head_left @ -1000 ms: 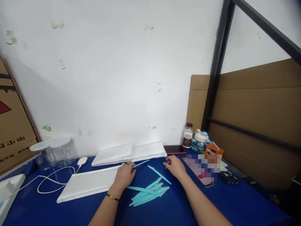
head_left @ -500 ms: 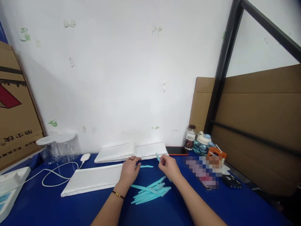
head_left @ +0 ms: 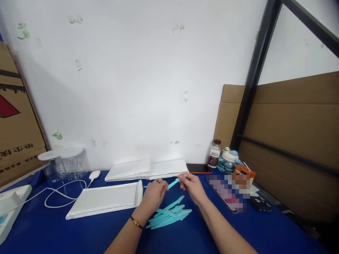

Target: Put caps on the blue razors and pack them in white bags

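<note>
My left hand (head_left: 155, 194) and my right hand (head_left: 192, 186) are raised just above the blue table, close together. Between them is one light-blue plastic stick (head_left: 173, 183); my right fingertips pinch its right end and my left fingers close on its left part. A short blue tip shows on the left side of my left hand. A loose pile of several more blue sticks (head_left: 169, 215) lies under and just in front of both hands. A flat white padded envelope (head_left: 106, 199) lies left of my left hand, its end flap raised.
A stack of white envelopes (head_left: 148, 169) lies by the wall. An orange-cased phone (head_left: 198, 168), a brown bottle (head_left: 215, 153), a blue bottle (head_left: 227, 160) and a second phone (head_left: 227, 192) are at the right. Clear jars (head_left: 63, 164), a white cable (head_left: 60, 197) and a white device (head_left: 10, 204) are at the left.
My right hand took a blue stick off the table and lifted it. My left hand left the envelope and moved right, meeting the right hand on the stick.
</note>
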Tool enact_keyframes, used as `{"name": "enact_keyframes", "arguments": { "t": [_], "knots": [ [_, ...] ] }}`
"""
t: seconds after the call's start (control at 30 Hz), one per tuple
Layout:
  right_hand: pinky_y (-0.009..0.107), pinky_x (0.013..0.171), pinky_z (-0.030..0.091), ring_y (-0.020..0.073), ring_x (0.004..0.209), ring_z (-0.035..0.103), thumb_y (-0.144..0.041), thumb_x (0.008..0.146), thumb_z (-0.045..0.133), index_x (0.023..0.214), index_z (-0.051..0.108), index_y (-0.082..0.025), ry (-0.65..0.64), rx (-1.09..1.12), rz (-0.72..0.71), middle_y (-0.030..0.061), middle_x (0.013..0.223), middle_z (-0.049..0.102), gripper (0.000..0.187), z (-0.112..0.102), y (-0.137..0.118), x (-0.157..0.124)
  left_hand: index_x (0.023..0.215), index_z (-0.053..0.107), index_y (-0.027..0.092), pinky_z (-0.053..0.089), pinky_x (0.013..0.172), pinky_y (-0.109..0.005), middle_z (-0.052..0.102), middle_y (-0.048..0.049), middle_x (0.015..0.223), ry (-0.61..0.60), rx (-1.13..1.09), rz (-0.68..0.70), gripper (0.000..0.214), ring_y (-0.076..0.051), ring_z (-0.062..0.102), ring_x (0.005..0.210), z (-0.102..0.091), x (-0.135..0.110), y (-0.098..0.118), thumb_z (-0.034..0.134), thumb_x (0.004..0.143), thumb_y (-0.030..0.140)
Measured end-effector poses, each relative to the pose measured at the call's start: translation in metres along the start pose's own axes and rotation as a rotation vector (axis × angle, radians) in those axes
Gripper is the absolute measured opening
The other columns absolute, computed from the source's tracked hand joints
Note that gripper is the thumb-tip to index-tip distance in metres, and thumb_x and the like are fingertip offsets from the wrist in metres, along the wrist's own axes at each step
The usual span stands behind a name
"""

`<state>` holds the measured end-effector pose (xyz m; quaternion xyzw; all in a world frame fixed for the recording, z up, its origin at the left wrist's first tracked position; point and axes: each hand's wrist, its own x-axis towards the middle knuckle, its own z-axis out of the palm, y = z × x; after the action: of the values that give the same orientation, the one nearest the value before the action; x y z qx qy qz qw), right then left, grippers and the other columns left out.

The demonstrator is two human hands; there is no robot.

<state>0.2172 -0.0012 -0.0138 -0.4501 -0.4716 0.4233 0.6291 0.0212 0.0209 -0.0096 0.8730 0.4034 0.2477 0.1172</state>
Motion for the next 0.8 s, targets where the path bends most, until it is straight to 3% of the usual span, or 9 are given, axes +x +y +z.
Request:
{"name": "enact_keyframes", "arguments": {
  "t": [0.1,0.27,0.37,0.43,0.53,0.6,0.7,0.8],
  "knots": [
    [0.021,0.041,0.027,0.0066,0.04,0.037,-0.043,0.067,0.067,0.074,0.065,-0.014,0.137,-0.142,0.044,-0.0021,0.053,0.054,0.03,-0.029,0.009,0.011,0.082,0.061,0.022,0.033,0.076,-0.031,0.061,-0.0044,0.089,0.02,0.238,-0.078,0.029,-0.02,0.053,0.091,-0.007,-0.001,-0.014,0.033,0.09,0.025],
    [0.023,0.05,0.034,0.012,0.051,0.047,-0.034,0.066,0.064,0.072,0.068,-0.013,0.132,-0.666,0.079,-0.0004,0.055,0.055,0.023,-0.069,0.023,0.021,0.089,0.063,0.024,0.035,0.077,-0.032,0.064,-0.0047,0.093,-0.019,0.361,-0.205,0.024,-0.022,0.053,0.098,-0.011,-0.004,-0.039,0.039,0.088,0.023],
    [0.024,0.056,0.037,0.0142,0.058,0.051,-0.031,0.069,0.063,0.085,0.068,-0.016,0.096,-0.897,-0.056,-0.0004,0.062,0.055,0.022,-0.065,0.02,0.016,0.102,0.061,0.027,0.035,0.081,-0.031,0.063,-0.0031,0.101,0.002,0.311,-0.225,0.025,-0.02,0.052,0.102,-0.01,-0.004,-0.044,0.045,0.084,0.02],
    [0.024,0.061,0.039,0.0141,0.065,0.052,-0.031,0.072,0.063,0.085,0.068,-0.019,-0.087,-0.915,-0.162,0.0006,0.071,0.056,0.019,-0.055,0.016,0.009,0.105,0.059,0.027,0.036,0.08,-0.03,0.063,-0.0028,0.099,0.033,0.258,-0.226,0.025,-0.02,0.052,0.1,-0.011,-0.003,-0.041,0.049,0.083,0.022],
    [0.022,0.065,0.041,0.0139,0.073,0.053,-0.031,0.065,0.071,0.08,0.068,-0.02,-0.408,-0.902,-0.197,0.0012,0.082,0.055,0.018,-0.038,0.011,-0.001,0.096,0.062,0.024,0.037,0.076,-0.027,0.063,-0.002,0.09,0.013,0.115,-0.167,0.019,-0.018,0.055,0.09,-0.011,-0.004,-0.03,0.049,0.083,0.031],
    [0.022,0.067,0.041,0.0135,0.076,0.053,-0.029,0.063,0.074,0.076,0.066,-0.02,-0.51,-0.921,-0.192,0.0007,0.085,0.054,0.017,-0.03,0.01,-0.006,0.091,0.063,0.023,0.038,0.075,-0.026,0.063,-0.0017,0.088,-0.039,0.015,-0.092,0.022,-0.017,0.055,0.087,-0.007,-0.006,-0.021,0.049,0.083,0.037],
    [0.021,0.065,0.039,0.012,0.074,0.053,-0.026,0.068,0.07,0.073,0.063,-0.018,-0.53,-0.931,-0.19,-0.0002,0.083,0.055,0.011,-0.026,0.01,-0.009,0.09,0.065,0.025,0.037,0.075,-0.026,0.064,-0.0003,0.09,-0.129,-0.027,0.013,0.021,-0.017,0.055,0.088,0.001,-0.008,-0.009,0.053,0.081,0.039],
    [0.019,0.057,0.036,0.0108,0.065,0.051,-0.024,0.073,0.065,0.075,0.061,-0.018,-0.504,-0.914,-0.134,-0.0015,0.072,0.056,0.008,-0.029,0.012,-0.006,0.084,0.066,0.025,0.034,0.077,-0.029,0.066,0.0003,0.088,-0.176,0.051,0.032,0.016,-0.018,0.054,0.088,0.005,-0.006,-0.005,0.051,0.082,0.029]
  ]
}}
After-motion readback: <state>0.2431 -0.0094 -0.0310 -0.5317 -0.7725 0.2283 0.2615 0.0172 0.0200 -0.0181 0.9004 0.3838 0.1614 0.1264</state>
